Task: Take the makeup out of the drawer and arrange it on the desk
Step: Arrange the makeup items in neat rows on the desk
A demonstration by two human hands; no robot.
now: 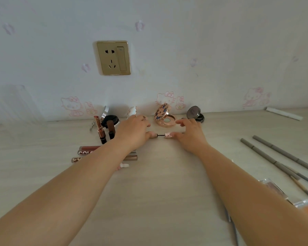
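A slim liner [161, 135] with a thin dark wand is held low over the pale wood-grain worktop [158, 183]: its base is pinched by the left hand [133, 132], its rose-gold cap by the right hand [188, 134]. Behind it, an open round patterned compact [164, 117] lies near the wall. 2 grey matte pencils [277, 155] lie at the right, well apart.
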